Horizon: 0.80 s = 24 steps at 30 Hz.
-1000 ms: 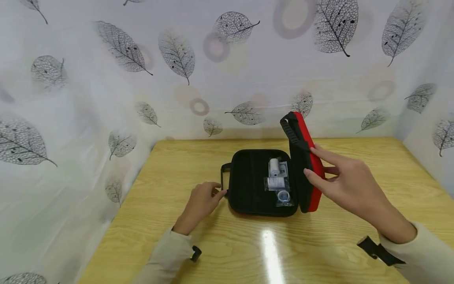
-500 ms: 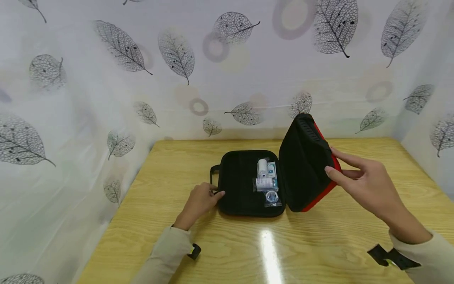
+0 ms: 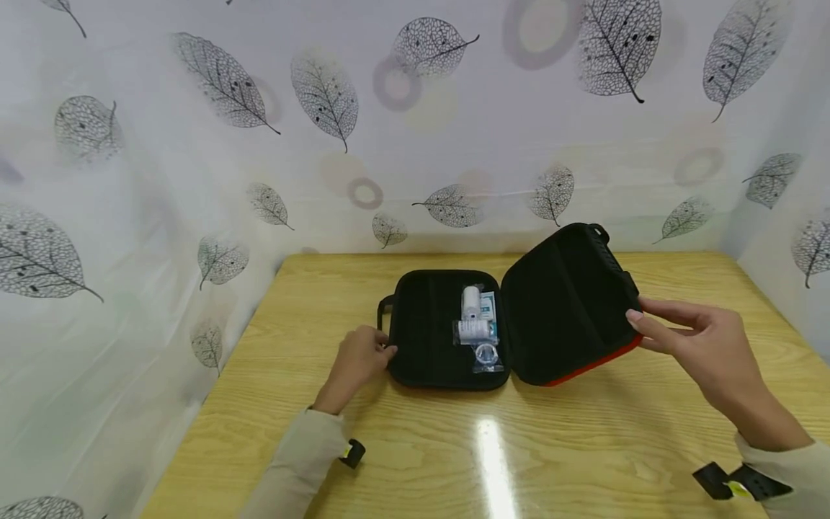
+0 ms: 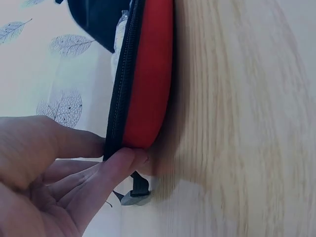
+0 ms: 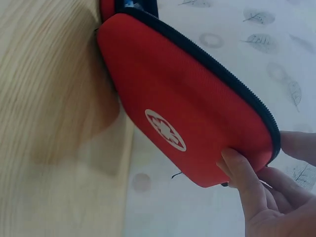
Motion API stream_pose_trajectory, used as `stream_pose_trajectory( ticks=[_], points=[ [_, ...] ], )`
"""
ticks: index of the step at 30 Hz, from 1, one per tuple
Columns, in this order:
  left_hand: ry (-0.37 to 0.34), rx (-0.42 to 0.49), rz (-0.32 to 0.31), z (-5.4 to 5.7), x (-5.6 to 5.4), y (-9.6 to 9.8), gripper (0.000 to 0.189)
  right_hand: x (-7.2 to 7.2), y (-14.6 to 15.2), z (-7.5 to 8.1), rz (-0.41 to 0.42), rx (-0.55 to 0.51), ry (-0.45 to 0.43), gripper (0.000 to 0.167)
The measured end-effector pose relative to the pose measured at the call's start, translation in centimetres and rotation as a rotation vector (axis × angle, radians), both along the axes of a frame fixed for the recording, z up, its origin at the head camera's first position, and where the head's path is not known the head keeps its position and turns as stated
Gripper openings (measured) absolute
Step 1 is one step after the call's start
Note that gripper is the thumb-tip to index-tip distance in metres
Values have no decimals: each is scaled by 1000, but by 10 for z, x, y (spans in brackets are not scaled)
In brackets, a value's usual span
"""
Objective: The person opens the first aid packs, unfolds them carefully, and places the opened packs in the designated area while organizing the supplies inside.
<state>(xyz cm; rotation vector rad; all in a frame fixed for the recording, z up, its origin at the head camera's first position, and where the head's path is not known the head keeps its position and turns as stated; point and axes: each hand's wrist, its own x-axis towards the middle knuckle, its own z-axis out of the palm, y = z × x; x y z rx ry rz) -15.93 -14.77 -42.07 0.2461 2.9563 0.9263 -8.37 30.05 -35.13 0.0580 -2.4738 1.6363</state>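
Two halves of an opened case lie before me near the middle of the wooden surface. The base half rests flat there, while the lid half, joined to its right side, slopes upward to the right with its dark lining facing in. My left grip is pinched on the left edge of the base half, with one fingertip at the zip rim and another against the red shell. Just beside it, a black strap sticks out from the base half. My right grip is pinched on the outer edge of the lid half, holding that edge up off the surface. On the lid half's outside I see a pale oval emblem.

Towards the hinge, inside the base half, sit a white upright roll, a blue-and-white packet next to it, a wrapped white bundle lying crosswise, and nearest me a clear bag with something round in it. Beyond the surface hangs a pale sheet printed with leaves
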Motion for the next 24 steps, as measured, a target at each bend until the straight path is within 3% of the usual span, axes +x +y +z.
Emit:
stream_pose_trajectory(
  ticks=[9, 17, 24],
  points=[
    [30, -1, 61, -3, -6, -9, 19, -3, 14, -20, 34, -207, -111, 21],
    [25, -21, 78, -3, -11, -16, 14, -11, 21, -38, 15, -102, -260, 15],
    [-22, 0, 104, -4, -15, -19, 17, -15, 30, -59, 42, -7, -359, 50]
  ],
)
